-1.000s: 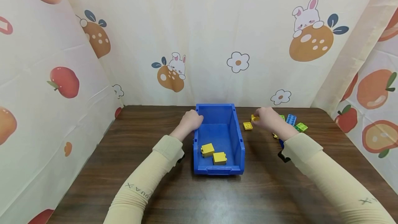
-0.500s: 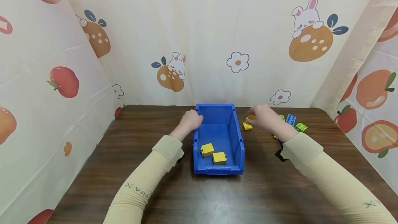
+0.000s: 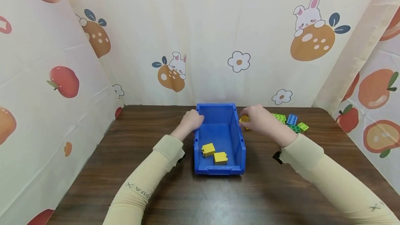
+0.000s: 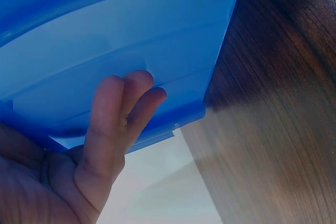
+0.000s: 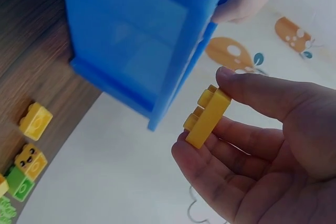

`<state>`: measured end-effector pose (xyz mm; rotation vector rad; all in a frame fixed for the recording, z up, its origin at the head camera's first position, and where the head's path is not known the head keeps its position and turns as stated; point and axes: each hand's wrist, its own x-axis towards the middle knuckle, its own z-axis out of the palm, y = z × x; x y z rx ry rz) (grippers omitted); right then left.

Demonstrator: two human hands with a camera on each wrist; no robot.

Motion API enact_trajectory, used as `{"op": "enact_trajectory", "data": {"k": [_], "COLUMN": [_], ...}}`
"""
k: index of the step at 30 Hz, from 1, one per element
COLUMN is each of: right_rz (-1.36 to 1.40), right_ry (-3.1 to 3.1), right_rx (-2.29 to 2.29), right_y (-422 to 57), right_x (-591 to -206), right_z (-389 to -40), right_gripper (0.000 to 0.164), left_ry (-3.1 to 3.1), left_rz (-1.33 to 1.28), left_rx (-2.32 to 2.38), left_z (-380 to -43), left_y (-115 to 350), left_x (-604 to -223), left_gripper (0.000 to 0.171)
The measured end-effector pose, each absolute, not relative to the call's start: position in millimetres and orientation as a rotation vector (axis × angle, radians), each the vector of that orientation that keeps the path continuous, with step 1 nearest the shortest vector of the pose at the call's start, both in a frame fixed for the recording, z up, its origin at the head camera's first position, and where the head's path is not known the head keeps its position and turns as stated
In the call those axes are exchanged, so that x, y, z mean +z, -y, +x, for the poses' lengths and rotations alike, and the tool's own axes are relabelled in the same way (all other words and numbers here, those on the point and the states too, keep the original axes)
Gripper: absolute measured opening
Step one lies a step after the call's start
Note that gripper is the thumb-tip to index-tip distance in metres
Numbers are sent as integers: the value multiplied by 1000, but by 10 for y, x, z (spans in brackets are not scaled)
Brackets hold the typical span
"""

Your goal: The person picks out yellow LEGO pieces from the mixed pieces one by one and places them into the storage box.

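Observation:
The blue plastic bin [image 3: 216, 114] stands at the middle of the table with two yellow toy bricks [image 3: 208, 150] on its floor. My left hand [image 3: 191, 119] grips its left rim; in the left wrist view the fingers [image 4: 104, 135] lie against the outer wall. Right of the bin, my right hand [image 3: 258, 119] pinches a small yellow building brick [image 5: 209, 118] between thumb and fingertips, close beside the bin's right rim. Another yellow brick [image 5: 35, 121] lies on the table near the bin in the right wrist view.
Right of the right hand lie light green bricks [image 3: 279, 117], a blue brick [image 3: 292, 119] and a dark green brick [image 3: 294, 127]. A yellow brick with a printed face [image 5: 32, 160] is among the loose bricks. A patterned curtain [image 3: 212, 44] rises behind the table [image 3: 150, 124].
My right hand has lifted the yellow brick and carried it left toward the bin, uncovering more of the green bricks. The left hand and the bin have stayed put.

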<state>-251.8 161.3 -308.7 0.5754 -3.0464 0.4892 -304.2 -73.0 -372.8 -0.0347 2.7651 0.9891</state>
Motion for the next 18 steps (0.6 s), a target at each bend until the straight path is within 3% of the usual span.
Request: {"op": "enact_trajectory", "data": {"k": [18], "right_rz": [790], "right_ry": [2980], "right_rx": [461], "right_y": [-1379], "right_x": [-3083], "right_z": [-2326], "right_gripper": [31], "left_ry": [-2764], "left_rz": [-30], "left_rx": [970], "left_z": [-3065], "left_y": [725], "left_x": [-3721], "left_gripper": [41]}}
